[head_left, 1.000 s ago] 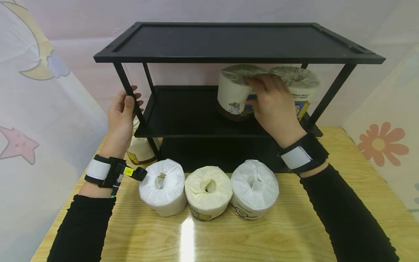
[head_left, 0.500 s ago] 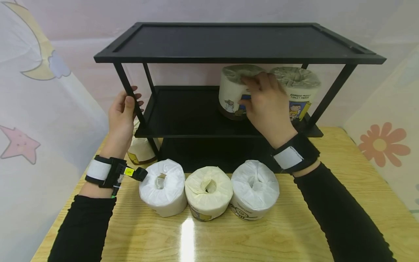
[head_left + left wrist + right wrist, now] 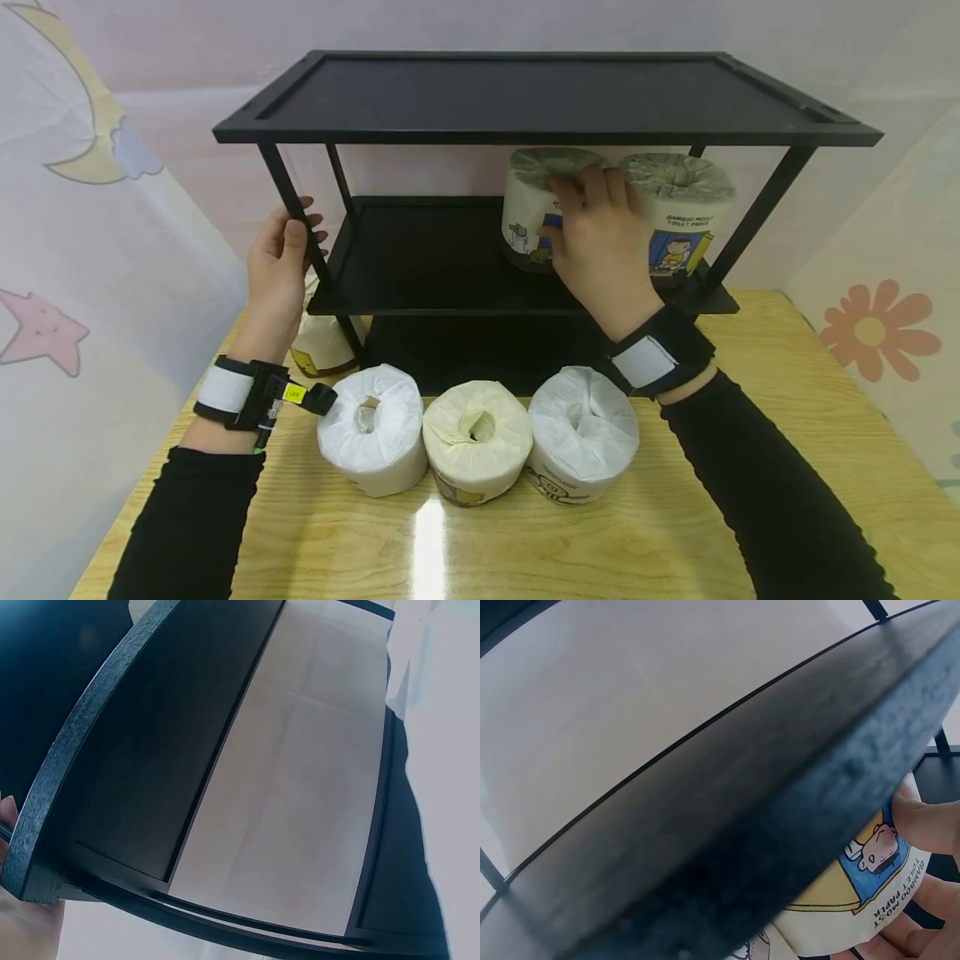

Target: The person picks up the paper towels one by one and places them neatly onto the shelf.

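My left hand (image 3: pixel 277 258) grips the front left post (image 3: pixel 294 196) of a black shelf rack (image 3: pixel 525 96), thumb in front and fingers behind. On the rack's middle shelf, my right hand (image 3: pixel 603 233) holds a wrapped toilet paper roll (image 3: pixel 525 200); its fingertips lie over the top edge and the thumb is on the printed side. The right wrist view shows the thumb (image 3: pixel 926 821) against a roll's blue and yellow picture (image 3: pixel 877 855). Close on the right stands a second toilet paper roll (image 3: pixel 693 221), upright, partly behind the hand.
Three wrapped rolls stand in a row before the rack: one white (image 3: pixel 375 429), one cream (image 3: pixel 477 437), one white (image 3: pixel 583 433). Another roll (image 3: pixel 324 337) stands left of the rack, behind my left forearm. The rack's top board (image 3: pixel 525 137) overhangs my right hand.
My right hand has shifted left, and the roll in it has turned so its blue picture sits further left. More of the right-hand roll's print shows. The left hand stays on the post.
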Available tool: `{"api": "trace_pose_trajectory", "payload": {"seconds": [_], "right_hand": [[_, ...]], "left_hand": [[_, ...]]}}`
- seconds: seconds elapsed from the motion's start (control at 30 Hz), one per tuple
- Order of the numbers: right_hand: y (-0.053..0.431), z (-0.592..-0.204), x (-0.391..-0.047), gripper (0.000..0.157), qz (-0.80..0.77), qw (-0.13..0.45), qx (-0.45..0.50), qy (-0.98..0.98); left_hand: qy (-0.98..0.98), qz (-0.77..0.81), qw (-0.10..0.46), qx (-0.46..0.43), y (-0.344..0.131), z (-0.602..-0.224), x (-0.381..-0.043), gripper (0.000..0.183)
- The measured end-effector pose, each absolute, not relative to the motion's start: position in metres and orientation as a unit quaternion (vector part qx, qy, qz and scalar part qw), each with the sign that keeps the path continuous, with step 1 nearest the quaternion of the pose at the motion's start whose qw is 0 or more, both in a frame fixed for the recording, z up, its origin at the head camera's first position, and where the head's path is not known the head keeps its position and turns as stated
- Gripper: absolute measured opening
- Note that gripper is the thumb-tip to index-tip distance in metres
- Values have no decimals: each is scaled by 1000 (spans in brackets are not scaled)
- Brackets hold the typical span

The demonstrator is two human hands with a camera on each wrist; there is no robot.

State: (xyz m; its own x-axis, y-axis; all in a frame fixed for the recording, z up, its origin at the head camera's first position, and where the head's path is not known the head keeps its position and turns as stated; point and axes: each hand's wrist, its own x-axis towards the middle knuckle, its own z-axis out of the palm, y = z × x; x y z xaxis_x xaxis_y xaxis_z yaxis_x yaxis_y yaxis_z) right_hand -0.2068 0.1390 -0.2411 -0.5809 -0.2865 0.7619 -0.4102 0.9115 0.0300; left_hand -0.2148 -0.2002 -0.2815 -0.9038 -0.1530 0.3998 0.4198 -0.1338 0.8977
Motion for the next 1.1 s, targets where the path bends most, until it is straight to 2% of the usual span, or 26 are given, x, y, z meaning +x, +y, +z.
{"api": "trace_pose_trajectory", "payload": {"seconds": [0.5, 0.87, 1.1], "right_hand": [[146, -240, -201, 47, 91, 393, 215, -889], [153, -236, -185, 53, 123, 351, 235, -898], [157, -236, -174, 49, 140, 361, 247, -888]], "left_hand": [[-626, -748, 195, -108, -198, -283, -217, 65], [-630, -740, 207, -112, -199, -283, -216, 63], [-629, -741, 205, -116, -198, -283, -216, 63]]}}
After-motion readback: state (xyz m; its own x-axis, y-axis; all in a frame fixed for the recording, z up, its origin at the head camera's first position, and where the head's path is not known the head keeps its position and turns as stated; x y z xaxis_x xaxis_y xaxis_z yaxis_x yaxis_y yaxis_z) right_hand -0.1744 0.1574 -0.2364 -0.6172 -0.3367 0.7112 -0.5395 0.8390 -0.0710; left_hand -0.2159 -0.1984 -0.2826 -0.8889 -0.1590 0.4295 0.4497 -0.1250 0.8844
